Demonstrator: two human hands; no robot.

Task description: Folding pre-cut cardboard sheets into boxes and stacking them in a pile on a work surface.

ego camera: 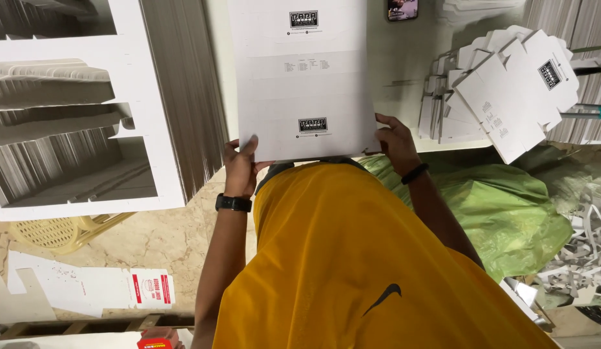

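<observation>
A flat white cardboard box blank [300, 84] with small black printed marks lies on the pale table [397, 58] in front of me. My left hand [241, 167] grips its near left corner, thumb on top. My right hand [396, 142] holds the near right corner. A black watch sits on my left wrist and a black band on my right. My yellow shirt fills the lower middle of the view.
A fanned pile of die-cut white box blanks [507, 97] sits at the right. Tall stacks of cut white sheets [74, 110] stand at the left. A green plastic sheet [507, 207] and paper scraps [584, 252] lie lower right. A phone [402, 9] rests at the table's far edge.
</observation>
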